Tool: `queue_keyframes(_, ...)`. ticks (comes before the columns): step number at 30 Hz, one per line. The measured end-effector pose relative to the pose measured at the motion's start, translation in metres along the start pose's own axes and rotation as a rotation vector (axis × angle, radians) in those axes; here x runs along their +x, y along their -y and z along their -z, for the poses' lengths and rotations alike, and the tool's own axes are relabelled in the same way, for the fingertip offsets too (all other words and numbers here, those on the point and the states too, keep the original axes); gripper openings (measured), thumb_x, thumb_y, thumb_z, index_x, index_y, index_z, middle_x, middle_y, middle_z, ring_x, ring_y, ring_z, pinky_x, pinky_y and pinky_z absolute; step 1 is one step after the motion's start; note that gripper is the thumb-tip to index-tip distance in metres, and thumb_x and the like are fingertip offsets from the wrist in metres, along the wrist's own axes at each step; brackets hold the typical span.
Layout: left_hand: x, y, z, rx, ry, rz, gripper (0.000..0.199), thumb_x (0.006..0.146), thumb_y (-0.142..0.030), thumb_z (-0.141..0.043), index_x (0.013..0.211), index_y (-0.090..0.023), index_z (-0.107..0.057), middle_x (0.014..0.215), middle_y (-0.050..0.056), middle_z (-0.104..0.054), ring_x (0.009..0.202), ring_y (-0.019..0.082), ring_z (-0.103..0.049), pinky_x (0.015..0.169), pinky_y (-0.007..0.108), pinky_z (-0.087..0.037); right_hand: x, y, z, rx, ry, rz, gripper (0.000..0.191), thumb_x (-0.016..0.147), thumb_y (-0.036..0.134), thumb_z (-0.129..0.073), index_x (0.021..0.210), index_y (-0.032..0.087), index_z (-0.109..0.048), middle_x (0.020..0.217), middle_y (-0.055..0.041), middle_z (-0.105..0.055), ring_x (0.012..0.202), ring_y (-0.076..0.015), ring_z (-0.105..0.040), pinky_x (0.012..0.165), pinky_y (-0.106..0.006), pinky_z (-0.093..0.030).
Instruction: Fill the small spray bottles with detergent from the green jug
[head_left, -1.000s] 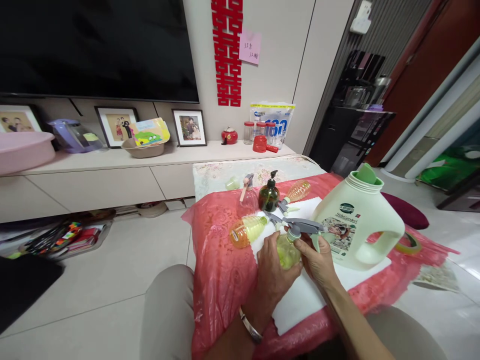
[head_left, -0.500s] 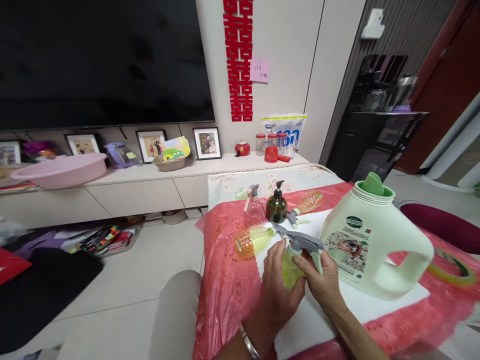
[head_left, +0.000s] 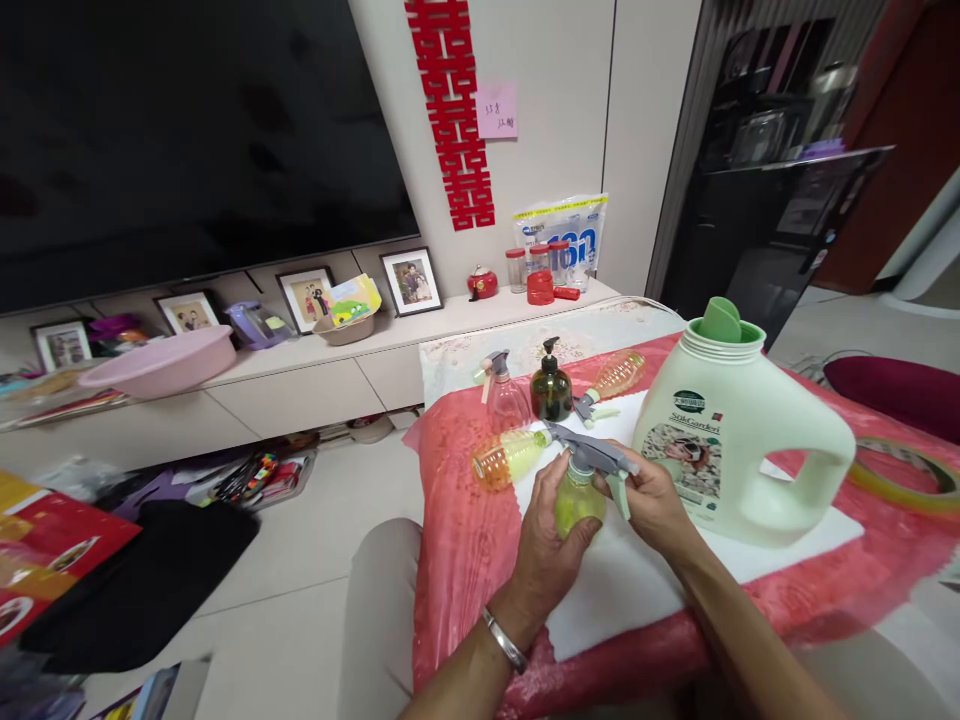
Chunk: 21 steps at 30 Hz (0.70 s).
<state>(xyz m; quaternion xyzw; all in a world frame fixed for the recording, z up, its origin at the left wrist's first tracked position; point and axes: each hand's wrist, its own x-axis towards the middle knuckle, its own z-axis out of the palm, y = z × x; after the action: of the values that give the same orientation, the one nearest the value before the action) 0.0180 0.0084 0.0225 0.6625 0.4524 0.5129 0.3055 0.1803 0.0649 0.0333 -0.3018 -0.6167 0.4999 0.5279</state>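
Note:
My left hand [head_left: 547,535] is wrapped around the yellow-green body of a spray bottle [head_left: 576,512], held upright above a white sheet [head_left: 622,590]. With its fingers closed, my right hand [head_left: 654,500] grips the bottle's grey trigger head [head_left: 604,456] near the nozzle end. Just beyond my left hand lies an orange-and-yellow spray bottle [head_left: 506,458] on its side. A pink spray bottle [head_left: 508,402] and a dark green pump bottle [head_left: 551,390] stand behind. Another ribbed spray bottle [head_left: 621,374] lies farther back. To the right of my right hand stands a large pale green jug [head_left: 750,420].
Red plastic sheeting [head_left: 465,560] covers the table. A roll of yellow tape [head_left: 907,482] lies at the right, beside the jug. Along the wall, a low cabinet [head_left: 300,375] holds a pink basin [head_left: 161,365], photo frames and red-lidded jars [head_left: 516,270].
My right hand has shifted from the bottle's neck to the nozzle end of the trigger head. The spray bottle stands more upright. The whole view has tilted and shifted slightly.

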Motion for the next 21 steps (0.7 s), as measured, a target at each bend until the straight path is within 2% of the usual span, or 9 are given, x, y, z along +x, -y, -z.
queue_keyframes(4, 0.001, -0.008, 0.001, 0.027, 0.016, 0.022, 0.068, 0.089, -0.03, -0.064, 0.152, -0.022, -0.04, 0.157, 0.011, -0.048, 0.149, 0.026, -0.042, 0.126, 0.05, -0.032, 0.001, 0.013, -0.003, -0.066, -0.011, 0.083, 0.045, 0.084, 0.038, -0.072, 0.121, 0.011, -0.072, 0.124, -0.0107, -0.054, 0.11, -0.0127, -0.058, 0.097, -0.015, -0.053)
queue_keyframes(7, 0.002, -0.015, 0.002, 0.034, 0.005, 0.042, 0.061, 0.093, -0.03, -0.059, 0.151, -0.023, -0.044, 0.157, 0.01, -0.049, 0.149, 0.026, -0.042, 0.127, 0.048, -0.032, 0.0, 0.015, -0.004, -0.123, -0.011, 0.158, 0.039, 0.088, 0.034, -0.067, 0.119, 0.011, -0.071, 0.126, -0.01, -0.054, 0.112, -0.0116, -0.058, 0.096, -0.013, -0.053)
queue_keyframes(13, 0.007, -0.024, 0.0, -0.047, -0.071, 0.082, 0.05, 0.095, -0.028, -0.056, 0.144, -0.021, -0.051, 0.147, 0.011, -0.059, 0.139, 0.025, -0.054, 0.12, 0.044, -0.041, -0.002, 0.013, -0.007, -0.227, 0.006, 0.316, 0.033, 0.094, 0.022, -0.06, 0.124, 0.014, -0.068, 0.127, -0.0095, -0.053, 0.12, -0.0109, -0.055, 0.104, -0.013, -0.05)
queue_keyframes(17, 0.008, -0.03, 0.002, -0.116, -0.05, 0.139, 0.048, 0.095, -0.032, -0.059, 0.141, -0.021, -0.054, 0.146, 0.01, -0.06, 0.139, 0.026, -0.054, 0.119, 0.043, -0.04, -0.002, 0.013, -0.008, -0.275, 0.032, 0.38, 0.031, 0.099, 0.023, -0.057, 0.127, 0.016, -0.066, 0.128, -0.0088, -0.052, 0.118, -0.0083, -0.056, 0.1, -0.01, -0.05)
queue_keyframes(21, 0.011, -0.036, 0.007, -0.194, -0.007, 0.109, 0.046, 0.095, -0.035, -0.06, 0.139, -0.024, -0.056, 0.144, 0.008, -0.062, 0.136, 0.026, -0.055, 0.119, 0.043, -0.04, -0.004, 0.014, -0.008, -0.315, 0.051, 0.401, 0.031, 0.099, 0.022, -0.06, 0.13, 0.019, -0.063, 0.128, -0.008, -0.051, 0.115, -0.0072, -0.056, 0.099, -0.01, -0.051)
